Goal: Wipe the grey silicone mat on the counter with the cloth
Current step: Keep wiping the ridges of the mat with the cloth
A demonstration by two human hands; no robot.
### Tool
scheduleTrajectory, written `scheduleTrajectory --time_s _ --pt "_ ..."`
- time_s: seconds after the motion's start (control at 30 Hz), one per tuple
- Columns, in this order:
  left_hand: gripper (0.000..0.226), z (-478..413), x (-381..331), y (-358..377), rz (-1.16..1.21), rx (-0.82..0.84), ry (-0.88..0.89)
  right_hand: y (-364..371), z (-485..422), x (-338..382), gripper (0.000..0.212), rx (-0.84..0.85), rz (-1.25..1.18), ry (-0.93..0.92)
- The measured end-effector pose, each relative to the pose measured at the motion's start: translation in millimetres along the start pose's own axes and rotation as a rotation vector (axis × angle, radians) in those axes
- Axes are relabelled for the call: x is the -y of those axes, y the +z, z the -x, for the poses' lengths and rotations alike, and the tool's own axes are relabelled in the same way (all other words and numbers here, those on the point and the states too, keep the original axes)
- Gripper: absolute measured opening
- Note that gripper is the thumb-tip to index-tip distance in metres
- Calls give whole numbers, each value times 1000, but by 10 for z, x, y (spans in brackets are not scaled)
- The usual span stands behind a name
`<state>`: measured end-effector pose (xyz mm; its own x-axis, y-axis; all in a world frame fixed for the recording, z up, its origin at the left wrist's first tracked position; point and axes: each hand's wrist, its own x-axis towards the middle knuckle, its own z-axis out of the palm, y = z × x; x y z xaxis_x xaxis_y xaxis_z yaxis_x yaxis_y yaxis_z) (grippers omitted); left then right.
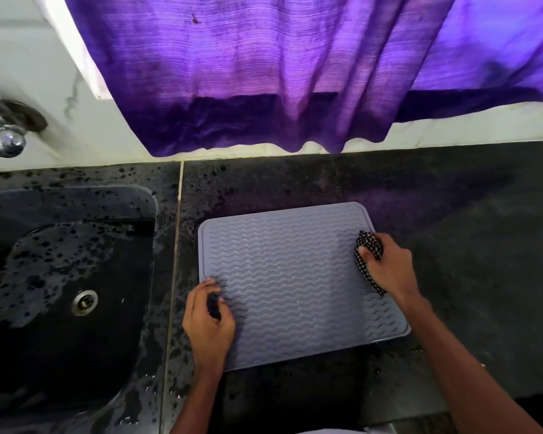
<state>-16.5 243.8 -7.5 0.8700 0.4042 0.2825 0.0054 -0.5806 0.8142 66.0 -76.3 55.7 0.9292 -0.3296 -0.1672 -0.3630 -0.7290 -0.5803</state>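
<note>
Gripping cloth (370, 241) on mat (295, 283), right hand (389, 269); left hand (209, 321) loose, fingertips on mat

In my right hand (389, 264) the cloth (369, 245) is woven checked fabric. The silicone mat (295, 277) looks matt, ribbed in wavy ridges. The counter (452, 245) is dark speckled stone, dull; the sink drain (84, 302) and tap (3, 142) are shiny metal.
</note>
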Motion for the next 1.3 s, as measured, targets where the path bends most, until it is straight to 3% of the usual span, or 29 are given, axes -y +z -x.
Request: scheduleTrajectory --time_s 0.23,0.5,1.3 --pt "21 -1 -1 -10 10 22 -20 242 112 279 40 58 60 -151" --pt "22 -3 -27 -38 26 26 -61 766 424 683 37 68 -44 -230" --pt "39 -3 -64 -142 113 61 -135 1606 865 1556 36 267 -144 -314"
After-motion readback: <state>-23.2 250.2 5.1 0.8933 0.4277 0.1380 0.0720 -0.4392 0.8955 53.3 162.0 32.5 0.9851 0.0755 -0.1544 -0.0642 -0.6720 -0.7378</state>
